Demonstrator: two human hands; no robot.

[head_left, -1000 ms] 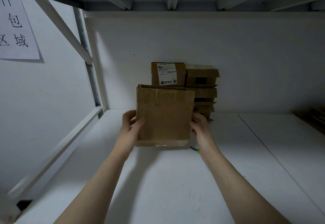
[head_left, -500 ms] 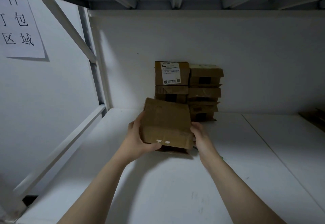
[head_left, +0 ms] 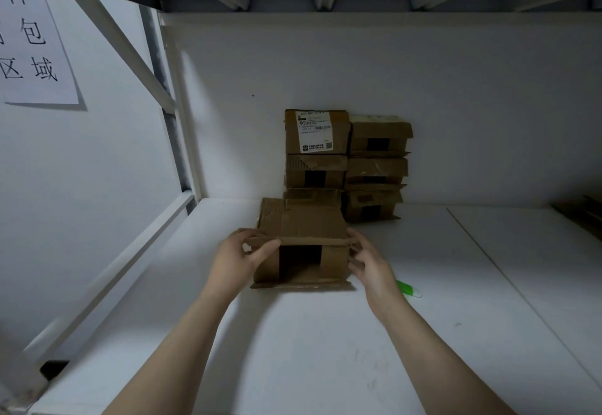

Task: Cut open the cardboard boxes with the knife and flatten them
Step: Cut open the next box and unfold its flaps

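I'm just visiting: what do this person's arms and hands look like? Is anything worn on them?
Both the left hand and right hand are bare, no gloves. The forearms show no sleeves, and I can see no watch, rings or bracelet.
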